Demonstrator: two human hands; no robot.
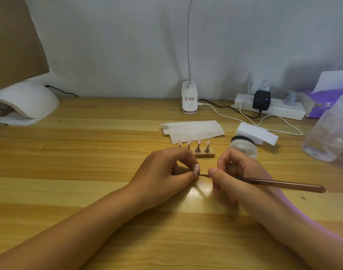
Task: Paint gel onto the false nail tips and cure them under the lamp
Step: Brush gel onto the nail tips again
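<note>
On the head camera I see the left hand (166,169) pinching a glossy pink false nail tip (196,169) at its fingertips, just in front of the small wooden holder block (204,154). The right hand (235,177) grips a slim brown brush (274,183), whose bristles touch that tip's lower edge.
</note>
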